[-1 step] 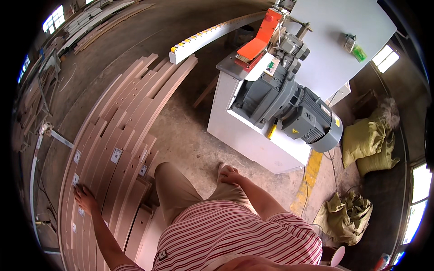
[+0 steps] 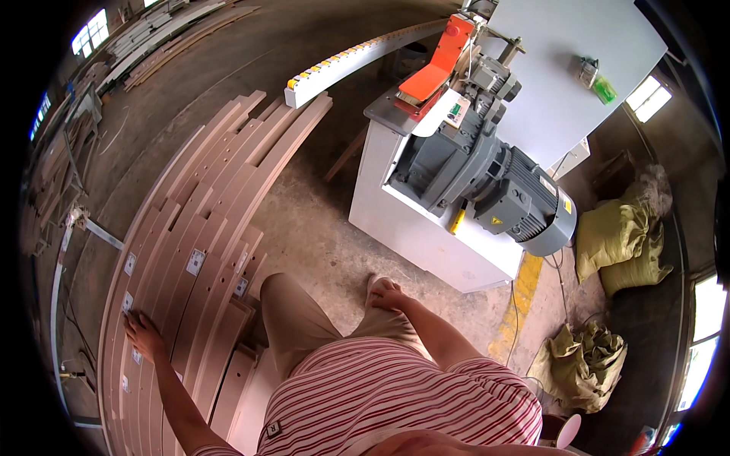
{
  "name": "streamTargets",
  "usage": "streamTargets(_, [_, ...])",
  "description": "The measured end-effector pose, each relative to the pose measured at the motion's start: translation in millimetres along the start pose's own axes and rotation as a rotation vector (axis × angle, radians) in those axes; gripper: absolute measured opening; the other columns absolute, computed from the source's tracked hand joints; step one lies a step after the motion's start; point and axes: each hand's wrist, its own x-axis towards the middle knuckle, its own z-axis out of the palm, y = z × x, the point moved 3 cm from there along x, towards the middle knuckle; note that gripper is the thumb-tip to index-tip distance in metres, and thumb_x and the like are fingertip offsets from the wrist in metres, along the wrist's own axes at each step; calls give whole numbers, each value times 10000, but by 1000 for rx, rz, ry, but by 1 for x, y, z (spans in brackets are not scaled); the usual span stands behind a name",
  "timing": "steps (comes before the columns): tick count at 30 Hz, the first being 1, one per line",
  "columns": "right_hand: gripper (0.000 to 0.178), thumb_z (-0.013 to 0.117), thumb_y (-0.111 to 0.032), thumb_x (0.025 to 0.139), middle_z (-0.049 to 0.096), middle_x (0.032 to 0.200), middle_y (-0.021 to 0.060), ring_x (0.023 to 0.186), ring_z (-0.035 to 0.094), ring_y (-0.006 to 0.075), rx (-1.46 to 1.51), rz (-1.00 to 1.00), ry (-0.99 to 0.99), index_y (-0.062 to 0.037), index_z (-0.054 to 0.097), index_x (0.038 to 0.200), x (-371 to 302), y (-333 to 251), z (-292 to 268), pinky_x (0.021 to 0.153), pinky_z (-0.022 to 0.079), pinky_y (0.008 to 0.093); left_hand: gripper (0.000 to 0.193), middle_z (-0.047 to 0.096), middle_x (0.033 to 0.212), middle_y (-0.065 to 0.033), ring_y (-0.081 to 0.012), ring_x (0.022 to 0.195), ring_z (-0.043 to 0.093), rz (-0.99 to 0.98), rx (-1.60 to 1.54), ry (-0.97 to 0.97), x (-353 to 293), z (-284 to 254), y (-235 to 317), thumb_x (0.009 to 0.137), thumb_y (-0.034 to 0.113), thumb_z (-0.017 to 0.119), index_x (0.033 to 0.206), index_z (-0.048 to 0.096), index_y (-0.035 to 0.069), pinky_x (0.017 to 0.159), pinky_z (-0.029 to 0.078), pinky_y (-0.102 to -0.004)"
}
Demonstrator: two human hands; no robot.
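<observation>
My left hand [image 2: 144, 337] lies flat on top of a stack of long pinkish-brown boards [image 2: 186, 292], its fingers somewhat spread beside a small white label [image 2: 128, 302]. The boards are piled side by side at uneven lengths, and several carry small holes and white labels. On my right knee rests my right hand [image 2: 388, 295], fingers draped over the trouser cloth with nothing held in them.
Ahead to the right stands a white machine cabinet [image 2: 426, 243] with a large grey motor [image 2: 525, 201] and an orange guard [image 2: 437, 72]. A roller rail [image 2: 342, 64] reaches over the stack's far end. Yellowish sacks [image 2: 616, 239] sit at the right; a metal frame [image 2: 57, 304] is at left.
</observation>
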Motion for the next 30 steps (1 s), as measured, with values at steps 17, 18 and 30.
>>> streamTargets(17, [776,570,-676,772,16,1602,155,1433,-41,495,-24,51,-65,-363,370,1453,-3,-7,-2,1163,94,558,545,353,1502,5,-249,1362,352,2,-21,22,-3,-8,8,1003,496,352,1477,350,227,1056,358,-504])
streamTargets(18, [777,568,-679,772,17,1602,157,1433,-42,494,-23,50,-65,-363,369,1453,-3,-8,-2,1163,90,556,551,359,1499,-7,-259,1355,361,7,-24,25,-3,-8,6,1003,500,346,1476,352,216,1054,359,-502])
streamTargets(30, [408,471,-539,899,274,1550,13,1451,42,402,-227,-146,12,-428,525,1288,49,36,37,1145,74,589,546,337,1510,-1,-240,1377,329,-6,-3,-26,0,-4,6,1012,497,318,1492,316,238,1085,333,-496])
